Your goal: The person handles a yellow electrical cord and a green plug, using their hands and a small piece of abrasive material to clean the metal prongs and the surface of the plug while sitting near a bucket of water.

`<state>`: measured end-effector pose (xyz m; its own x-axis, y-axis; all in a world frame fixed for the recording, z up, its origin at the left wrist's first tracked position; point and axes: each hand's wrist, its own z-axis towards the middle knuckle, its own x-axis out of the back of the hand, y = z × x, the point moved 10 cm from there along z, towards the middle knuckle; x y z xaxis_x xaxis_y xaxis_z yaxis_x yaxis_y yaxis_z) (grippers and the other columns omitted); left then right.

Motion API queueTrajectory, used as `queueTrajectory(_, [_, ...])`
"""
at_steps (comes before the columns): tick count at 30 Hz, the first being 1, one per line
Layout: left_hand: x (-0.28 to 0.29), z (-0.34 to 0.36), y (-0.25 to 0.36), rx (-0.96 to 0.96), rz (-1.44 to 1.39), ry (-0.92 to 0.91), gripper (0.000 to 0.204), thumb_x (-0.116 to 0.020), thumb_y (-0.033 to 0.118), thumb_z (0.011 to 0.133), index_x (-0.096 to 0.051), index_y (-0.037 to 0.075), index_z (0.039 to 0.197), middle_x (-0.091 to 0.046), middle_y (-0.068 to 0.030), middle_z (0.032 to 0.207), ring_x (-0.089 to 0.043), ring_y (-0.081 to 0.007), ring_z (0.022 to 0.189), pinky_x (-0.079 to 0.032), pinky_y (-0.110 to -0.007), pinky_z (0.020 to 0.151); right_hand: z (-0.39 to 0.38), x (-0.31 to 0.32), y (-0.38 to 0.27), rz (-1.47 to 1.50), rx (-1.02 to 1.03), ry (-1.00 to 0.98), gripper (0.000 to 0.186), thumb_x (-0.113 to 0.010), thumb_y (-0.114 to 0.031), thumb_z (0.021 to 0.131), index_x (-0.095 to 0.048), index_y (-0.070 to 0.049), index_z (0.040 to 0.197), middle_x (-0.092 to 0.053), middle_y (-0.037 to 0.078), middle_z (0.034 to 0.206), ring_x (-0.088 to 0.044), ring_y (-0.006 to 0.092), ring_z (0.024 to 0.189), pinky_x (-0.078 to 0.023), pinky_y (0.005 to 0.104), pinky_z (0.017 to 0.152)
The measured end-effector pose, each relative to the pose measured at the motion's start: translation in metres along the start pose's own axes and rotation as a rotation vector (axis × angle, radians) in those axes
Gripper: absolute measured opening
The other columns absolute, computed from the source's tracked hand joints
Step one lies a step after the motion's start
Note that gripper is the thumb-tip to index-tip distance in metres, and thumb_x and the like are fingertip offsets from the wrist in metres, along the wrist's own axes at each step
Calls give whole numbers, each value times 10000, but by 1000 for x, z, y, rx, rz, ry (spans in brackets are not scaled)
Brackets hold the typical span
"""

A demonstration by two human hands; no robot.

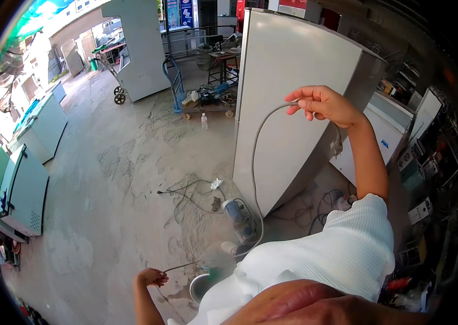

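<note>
Stretching a long, thin grey cable [254, 157] between my two hands, I pinch its upper part between the thumb and forefinger of my right hand [324, 104], the other fingers loosely bent. That hand is raised in front of the broad pale side of a tall, boxy white cabinet [294, 59]; I cannot tell whether it touches the panel. From there the cable arcs over to the left, drops in a long curve past the cabinet's lower edge, and bends near my white ribbed shirt [315, 244] toward my left hand [152, 277]. The left hand is held low and well apart from the right, with its fingers curled around the cable. Just right of it, partly hidden by my shirt, is a round white-rimmed container [198, 288]. On the grey concrete floor [88, 206] ahead of me lies a tangled dark cord [185, 187] beside a crumpled white scrap [216, 183]. Farther off, a clear plastic bottle [204, 121] stands upright near a blue-framed trolley [174, 81] loaded with jumbled parts. At far left sits a white chest-shaped unit [30, 189].
</note>
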<state>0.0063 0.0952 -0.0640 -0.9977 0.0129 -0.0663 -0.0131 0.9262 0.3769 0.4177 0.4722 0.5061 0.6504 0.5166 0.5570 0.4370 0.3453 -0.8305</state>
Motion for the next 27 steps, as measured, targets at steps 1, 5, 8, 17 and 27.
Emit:
queueTrajectory(1, [12, -12, 36, -47, 15, 57, 130, -465, 69, 923, -559, -4, 975, -660, -101, 914, -646, -176, 765, -564, -334, 634, -5, 15, -10, 2, 31, 50, 273, -526, -132, 896, -574, -22, 1140, -647, 66, 937, -460, -5, 572, -346, 131, 498])
queueTrajectory(5, [61, -19, 169, -307, 13, 287, 154, -409, -29, 855, -510, 10, 964, -605, -90, 820, -569, -147, 641, -492, -302, 547, -34, 66, -32, -111, 161, 278, 275, -540, -117, 875, -592, -14, 1125, -661, 83, 923, -478, 7, 590, -386, 152, 538])
queueTrajectory(8, [89, -21, 235, -453, -154, 284, 306, -410, -38, 836, -470, 27, 1129, -592, -71, 817, -483, -110, 584, -390, -250, 475, -67, 94, -37, -102, 269, 488, 277, -556, -138, 877, -598, -8, 1119, -671, 106, 949, -495, 12, 603, -413, 170, 573])
queueTrajectory(17, [-108, -159, 456, -1209, 744, 783, 1228, -786, 529, 568, -43, 119, 1456, -118, -172, 1501, -151, -312, 1383, -55, -562, 1068, -98, 150, -25, 254, 569, 784, 300, -521, -164, 914, -569, -26, 1177, -645, 94, 1068, -431, -2, 606, -282, 136, 475])
queueTrajectory(27, [-393, -173, 470, -1108, 541, -712, 499, -348, 506, 948, -564, 86, 1109, -541, -12, 882, -541, -161, 948, -401, -309, 869, -130, 196, -12, 169, 577, 1061, 284, -541, -156, 915, -582, -31, 1167, -648, 91, 1034, -424, -2, 637, -282, 120, 486])
